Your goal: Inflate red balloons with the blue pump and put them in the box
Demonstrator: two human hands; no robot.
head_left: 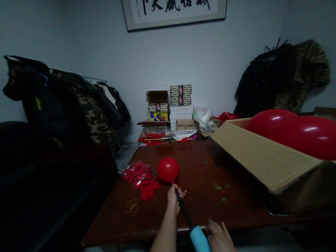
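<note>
A small, round, partly inflated red balloon point(168, 170) sits over the tip of a balloon pump with a black rod and a light-blue barrel point(199, 239). My left hand point(173, 200) is closed round the balloon's neck and the pump's black tip. At the bottom edge, my right hand point(219, 236) is at the blue barrel, its fingers bent against the side; part of that grip is hidden. Left of the balloon lie a clear bag of red balloons point(138, 173) and loose red balloons point(148, 189) beside it.
Rubber bands point(131, 207) lie at the table's left. Small coloured bits point(219, 188) are scattered on the right of the brown table point(189, 154). An open cardboard box point(267, 157) with large red balloons point(296, 131) stands at the right. Stacked boxes point(181, 113) are behind.
</note>
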